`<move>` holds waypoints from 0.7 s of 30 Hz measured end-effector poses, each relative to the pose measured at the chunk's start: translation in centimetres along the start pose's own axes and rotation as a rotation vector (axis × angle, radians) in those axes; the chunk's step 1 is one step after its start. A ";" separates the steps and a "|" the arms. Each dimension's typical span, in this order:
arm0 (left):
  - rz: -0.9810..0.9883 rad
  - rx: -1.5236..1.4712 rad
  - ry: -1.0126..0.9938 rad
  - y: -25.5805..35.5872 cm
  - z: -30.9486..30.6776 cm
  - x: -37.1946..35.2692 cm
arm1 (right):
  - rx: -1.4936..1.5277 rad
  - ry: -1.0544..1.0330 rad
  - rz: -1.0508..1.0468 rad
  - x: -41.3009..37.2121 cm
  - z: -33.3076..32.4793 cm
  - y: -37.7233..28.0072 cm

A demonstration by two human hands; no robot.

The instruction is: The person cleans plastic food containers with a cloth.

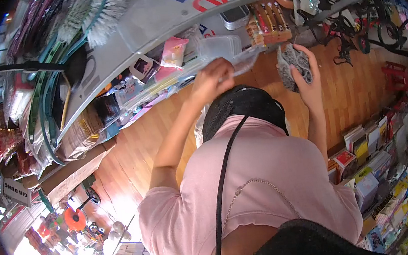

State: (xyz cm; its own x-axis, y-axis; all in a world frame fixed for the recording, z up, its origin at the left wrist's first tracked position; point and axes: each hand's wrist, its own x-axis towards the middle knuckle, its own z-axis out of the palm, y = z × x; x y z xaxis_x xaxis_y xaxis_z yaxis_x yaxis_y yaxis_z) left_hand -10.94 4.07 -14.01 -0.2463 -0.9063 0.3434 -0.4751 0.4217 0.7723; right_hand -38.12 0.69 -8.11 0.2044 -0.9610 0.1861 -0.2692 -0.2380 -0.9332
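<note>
My right hand (306,73) is wrapped around a grey, fuzzy bundle (293,66) with a mottled surface, held up over the wooden floor. My left hand (214,80) is closed, its curled fingers pinching the edge of a clear plastic piece (248,61) that extends toward the right hand. Just beyond the left hand, a clear plastic box (218,48) sits by the shelf edge. A pink packet (174,52) lies to the left of that box. Below both hands, a black bag (243,108) rests against my pink shirt (266,155).
A grey metal panel (153,21) with lettering curves across the front. Brushes with white bristles (103,18) hang at upper left. Behind the right hand are black hooks and straps (343,28). Books and boxes (368,180) line the right side. A red stool (396,76) stands on the floor.
</note>
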 end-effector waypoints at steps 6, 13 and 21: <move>0.492 0.324 0.525 11.9 -10.3 -0.1 | 0.282 0.040 0.098 1.2 1.8 -1.4; 0.082 0.658 0.400 8.6 -13.2 5.1 | 0.162 0.065 -0.009 2.6 4.4 -1.9; 0.147 0.661 0.560 7.5 -16.6 3.1 | 0.160 0.069 -0.012 2.9 6.6 -3.7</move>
State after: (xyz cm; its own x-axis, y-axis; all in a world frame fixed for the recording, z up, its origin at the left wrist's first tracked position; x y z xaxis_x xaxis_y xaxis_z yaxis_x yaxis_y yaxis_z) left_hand -1.27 3.97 1.73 0.0249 -0.6483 0.7610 -0.9059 0.3072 0.2914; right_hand -30.30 -0.25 -6.16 0.1402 -0.9669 0.2130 -0.1128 -0.2294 -0.9668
